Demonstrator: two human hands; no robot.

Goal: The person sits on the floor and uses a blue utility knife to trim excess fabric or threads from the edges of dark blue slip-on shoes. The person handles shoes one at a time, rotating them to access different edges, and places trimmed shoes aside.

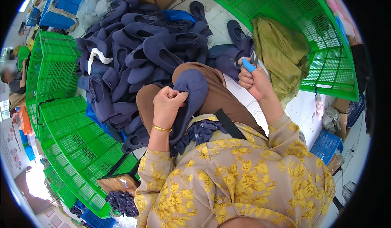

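Observation:
On my lap rests a navy fabric slipper (pixel 194 85), its rounded toe end up over my knee. Closed around its edge, my left hand (pixel 168 104) pinches the fabric between thumb and fingers. My right hand (pixel 256 81) is raised apart from the slipper, to its right. A blue cover (pixel 248 65) wraps one of its fingers. That hand is closed on small dark thread snips (pixel 254 60), whose pointed tips stick up past the fingers. Navy cloth scraps (pixel 202 131) lie in my lap below the slipper.
A big heap of navy slippers (pixel 138 44) lies ahead and left, with a white strip (pixel 97 58) on it. Green crates (pixel 77 146) stand left; another green crate (pixel 326 28) stands far right beside an olive cloth (pixel 281 49). A person (pixel 17 79) is at the far left.

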